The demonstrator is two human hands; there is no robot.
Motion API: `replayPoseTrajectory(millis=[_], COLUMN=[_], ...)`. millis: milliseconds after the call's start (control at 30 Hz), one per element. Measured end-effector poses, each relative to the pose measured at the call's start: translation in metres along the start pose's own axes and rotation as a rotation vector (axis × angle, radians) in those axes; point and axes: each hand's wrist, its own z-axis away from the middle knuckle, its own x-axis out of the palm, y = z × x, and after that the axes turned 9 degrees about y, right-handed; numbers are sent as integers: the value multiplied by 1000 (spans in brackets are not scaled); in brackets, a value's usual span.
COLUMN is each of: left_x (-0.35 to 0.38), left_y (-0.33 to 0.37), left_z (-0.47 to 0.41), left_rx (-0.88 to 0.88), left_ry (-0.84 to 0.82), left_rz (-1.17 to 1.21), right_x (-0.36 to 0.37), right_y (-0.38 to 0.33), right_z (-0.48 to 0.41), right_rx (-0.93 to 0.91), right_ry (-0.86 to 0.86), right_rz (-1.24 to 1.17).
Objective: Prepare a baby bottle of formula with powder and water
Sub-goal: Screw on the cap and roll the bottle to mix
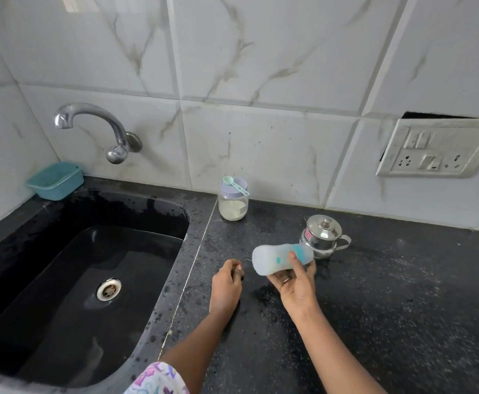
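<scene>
Printed with flowers, a sleeve (pixel 158 379) sits at six o'clock, and two bare forearms reach up from it over the counter. At the middle of the view the right hand (pixel 295 282) grips the baby bottle (pixel 278 258), with the thumb across the front and the fingers wrapped behind it. It is held above the worktop, lying almost on its side. The bottle is translucent and waisted, blurred, with its pale flat end towards nine o'clock and a teal band towards three o'clock. Just beside it at nine o'clock, the left hand (pixel 227 280) has its fingers curled in tight. A thin wire-like line shows at the fingertips, but I cannot tell whether they pinch it.

The countertop (pixel 389 294) is black speckled stone, wet in spots. At twelve o'clock from the hands, against the wall, stands a glass jar (pixel 232 207) partly filled with pale powder. A mint scoop (pixel 234 184) lies on its lid. At one o'clock, just behind the bottle, sits a lidded steel pot (pixel 322 234). A black sink (pixel 90 251) fills the eight o'clock side, with a chrome tap (pixel 90 123) above it and a teal basket (pixel 56 180) in the corner. The wall is veined white marble tiles (pixel 261 66), with a socket plate (pixel 437 149) at two o'clock.
</scene>
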Motion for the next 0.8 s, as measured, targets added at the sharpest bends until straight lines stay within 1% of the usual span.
replayPoseTrajectory(millis=[33, 67, 167, 200, 233, 333, 367, 400, 467, 500, 533, 567, 633, 667, 700, 800], left_x=[0, -1, -1, -2, -2, -2, -2, -2, -2, -3, -3, -3, -4, -4, -4, -3], left_y=[-1, -1, -3, -3, -2, -1, 0, 0, 0, -1, -1, 0, 1, 1, 1, 0], left_z=[0, 0, -1, -1, -1, -1, -1, 0, 0, 0, 0, 1, 1, 1, 1, 1], left_rx=[0, 3, -1, -7, -4, 15, 17, 17, 5, -3, -3, 0, 7, 9, 8, -7], left_ry=[1, 4, -12, -15, -11, -2, -2, -2, -5, -11, -13, -13, -10, -10, -12, -18], left_rz=[-1, -12, -5, 1, -3, -31, -31, -33, -25, -18, -16, -19, -16, -14, -18, -18], right_x=[0, 1, 2, 2, 1, 1, 2, 2, 3, 3, 2, 1, 0, 0, 1, 0], right_y=[2, 3, -2, -4, -5, -1, 0, -1, -5, -7, -8, -8, -5, -3, -3, -6], right_z=[1, 3, 9, 10, 10, 5, 5, 4, 7, 8, 7, 6, 2, 2, 3, 8], right_rx=[1, -13, -78, -78, -77, -24, -5, -8, -72, -91, -98, -98, -74, -61, -53, -86], right_ry=[-4, -25, -117, -115, -91, 2, 2, -23, -96, -109, -90, -47, 33, 47, 36, -72], right_rz=[-2, 58, 342, 356, 319, 37, 0, 36, 238, 301, 304, 253, 72, 27, 47, 306])
